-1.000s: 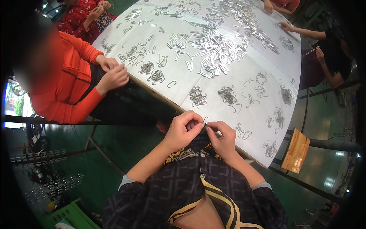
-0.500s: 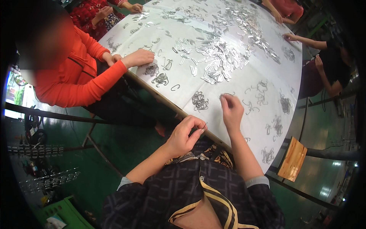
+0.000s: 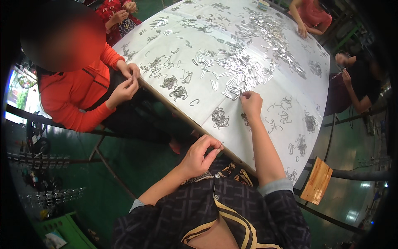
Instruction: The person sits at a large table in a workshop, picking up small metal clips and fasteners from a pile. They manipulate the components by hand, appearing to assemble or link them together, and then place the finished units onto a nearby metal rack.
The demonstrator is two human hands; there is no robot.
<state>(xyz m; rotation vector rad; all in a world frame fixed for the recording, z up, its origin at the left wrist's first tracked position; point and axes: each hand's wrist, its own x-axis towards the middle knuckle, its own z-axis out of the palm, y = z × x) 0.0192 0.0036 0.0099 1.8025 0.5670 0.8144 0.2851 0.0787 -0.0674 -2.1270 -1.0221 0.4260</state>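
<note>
My left hand (image 3: 202, 155) is at the table's near edge, thumb and fingers pinched on a thin metal hook (image 3: 221, 145), of which only a sliver shows. Over the table, my right hand (image 3: 252, 106) touches the near edge of a heap of short silver metal strips (image 3: 245, 68). Its fingertips are pressed together, and whatever lies between them is too small to make out. To the left of that hand sits a small pile of dark curved wire hooks (image 3: 219, 118). Part of another little cluster of hooks (image 3: 244, 117) is hidden by my right wrist.
More hook piles lie around the white tabletop (image 3: 199, 89), such as one near the left edge (image 3: 179, 93). A co-worker in an orange jacket (image 3: 83, 89) sits close on my left; others sit around the far sides. A wooden stool (image 3: 316, 180) stands at right.
My right hand has moved forward to the silver strips. My left hand has dropped slightly toward me, still pinching. The orange-sleeved co-worker's hands have drawn back from the table and come together.
</note>
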